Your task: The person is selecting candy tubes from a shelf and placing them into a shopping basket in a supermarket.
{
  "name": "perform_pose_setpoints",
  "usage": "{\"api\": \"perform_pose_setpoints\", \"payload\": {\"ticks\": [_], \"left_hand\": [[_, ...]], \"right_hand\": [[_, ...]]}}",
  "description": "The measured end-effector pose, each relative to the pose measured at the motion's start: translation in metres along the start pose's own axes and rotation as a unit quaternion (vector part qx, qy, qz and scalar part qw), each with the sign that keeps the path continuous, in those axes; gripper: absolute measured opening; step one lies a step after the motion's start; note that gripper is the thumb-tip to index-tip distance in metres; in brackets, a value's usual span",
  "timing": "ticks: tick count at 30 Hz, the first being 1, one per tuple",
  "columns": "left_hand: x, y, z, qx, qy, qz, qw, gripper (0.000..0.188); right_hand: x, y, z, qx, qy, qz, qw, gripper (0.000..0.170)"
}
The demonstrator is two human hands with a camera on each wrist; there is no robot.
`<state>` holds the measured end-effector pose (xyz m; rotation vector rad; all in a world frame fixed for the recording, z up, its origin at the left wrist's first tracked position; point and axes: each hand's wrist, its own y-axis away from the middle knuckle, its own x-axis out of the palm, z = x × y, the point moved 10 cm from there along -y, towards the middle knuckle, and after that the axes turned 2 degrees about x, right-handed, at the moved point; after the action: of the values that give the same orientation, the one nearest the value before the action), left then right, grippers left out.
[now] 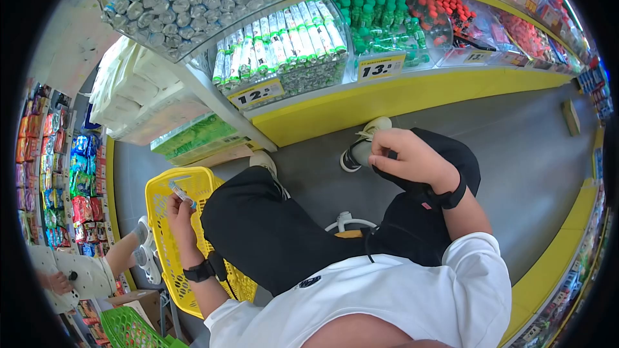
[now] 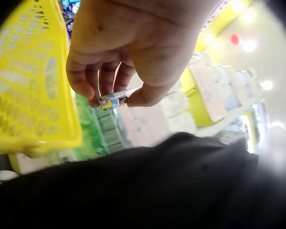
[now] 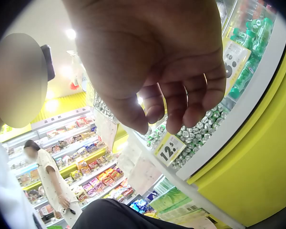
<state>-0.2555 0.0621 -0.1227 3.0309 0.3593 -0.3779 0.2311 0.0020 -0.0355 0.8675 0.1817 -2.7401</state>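
Note:
My left hand (image 1: 180, 219) pinches a small wrapped stick (image 1: 182, 194) with clear, silvery and blue wrapping between thumb and fingertips. In the left wrist view that stick (image 2: 117, 99) shows its twisted end, and the yellow plastic basket (image 2: 33, 86) is close beside the hand. From the head view, the hand is over the basket (image 1: 160, 245), beside my left leg. My right hand (image 1: 407, 154) holds nothing and is over my right knee, its fingers loosely curled. In the right wrist view the right palm (image 3: 152, 52) faces the camera, with the shelf behind it.
Ahead stands a yellow-fronted shelf (image 1: 322, 113) with bins of white-green wrapped sticks (image 1: 284, 38) and small green bottles (image 1: 374, 16). Paper packs (image 1: 135, 90) are stacked at left. Another person (image 3: 55, 181) stands nearby; a green basket (image 1: 132, 328) is at lower left.

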Motion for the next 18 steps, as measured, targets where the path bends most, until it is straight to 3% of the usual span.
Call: {"api": "perform_pose_setpoints", "payload": {"ticks": [6, 11, 15, 18], "left_hand": [[0.068, 0.035, -0.113, 0.072, 0.130, 0.118, 0.982, 0.032], [0.145, 0.072, -0.181, 0.061, 0.201, 0.268, 0.940, 0.033], [0.196, 0.087, -0.197, 0.042, 0.216, 0.363, 0.905, 0.035], [0.224, 0.096, -0.199, -0.012, 0.240, 0.387, 0.890, 0.032]], "right_hand": [[-0.003, 0.002, 0.036, -0.104, 0.069, -0.025, 0.992, 0.016], [-0.004, -0.002, 0.081, -0.206, 0.072, -0.055, 0.974, 0.015], [-0.010, -0.004, 0.117, -0.270, 0.082, -0.086, 0.956, 0.023], [-0.011, -0.007, 0.130, -0.289, 0.089, -0.093, 0.949, 0.036]]}}
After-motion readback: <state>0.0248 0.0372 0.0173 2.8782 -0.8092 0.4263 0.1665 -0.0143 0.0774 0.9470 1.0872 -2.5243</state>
